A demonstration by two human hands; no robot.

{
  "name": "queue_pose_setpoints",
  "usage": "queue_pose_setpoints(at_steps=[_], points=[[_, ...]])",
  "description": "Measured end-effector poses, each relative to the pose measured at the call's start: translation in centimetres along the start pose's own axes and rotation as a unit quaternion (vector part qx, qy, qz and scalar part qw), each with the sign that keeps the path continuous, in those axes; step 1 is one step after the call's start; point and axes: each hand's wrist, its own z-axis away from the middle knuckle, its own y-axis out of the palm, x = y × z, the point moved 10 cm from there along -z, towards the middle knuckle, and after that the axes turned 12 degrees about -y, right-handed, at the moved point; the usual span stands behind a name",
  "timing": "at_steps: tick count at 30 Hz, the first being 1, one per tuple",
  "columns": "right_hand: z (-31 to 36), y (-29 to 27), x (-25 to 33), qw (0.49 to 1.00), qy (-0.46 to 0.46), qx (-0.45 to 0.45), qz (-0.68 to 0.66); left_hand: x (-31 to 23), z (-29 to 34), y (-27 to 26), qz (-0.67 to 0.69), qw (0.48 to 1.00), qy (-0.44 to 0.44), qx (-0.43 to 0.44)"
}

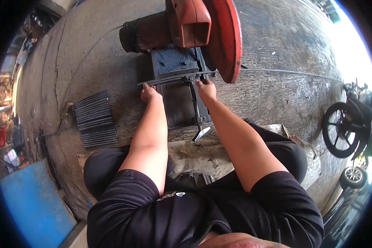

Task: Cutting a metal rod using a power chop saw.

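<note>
A red cut-off saw (190,20) with a large round guard stands on a grey metal base (169,105) in front of me. Across the base lies a long thin metal rod (285,72), running far out to the right. My left hand (150,93) is closed on the rod's left end. My right hand (206,91) has its fingers curled at the rod, just left of the saw guard and beside the vise. The vise screw (194,99) runs toward me and ends in a pale crank handle (201,134). The fingertips of my right hand are partly hidden.
A row of cut dark rods (96,118) lies on the floor to the left. A cable (87,53) trails from the saw motor. At far left is a blue panel (35,202). A motorcycle (343,128) and a car wheel (354,175) stand at the right.
</note>
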Motion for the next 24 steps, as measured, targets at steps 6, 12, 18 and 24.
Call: queue_pose_setpoints(at_steps=[6,12,18,24], points=[[10.5,-1.5,18.2,0.922,-0.34,0.019,0.186,1.1,-0.7,-0.1,0.056,0.995,-0.074,0.022],[14.7,-10.5,35.6,0.782,-0.579,-0.199,0.119,1.1,-0.6,-0.1,0.056,0.994,-0.097,0.006],[8.5,-14.7,39.1,0.803,-0.492,-0.245,0.229,1.3,-1.1,0.1,0.055,0.997,-0.059,0.001],[4.9,-13.1,35.9,0.872,-0.42,-0.158,0.197,1.1,-0.9,-0.2,0.066,0.997,-0.044,0.004]])
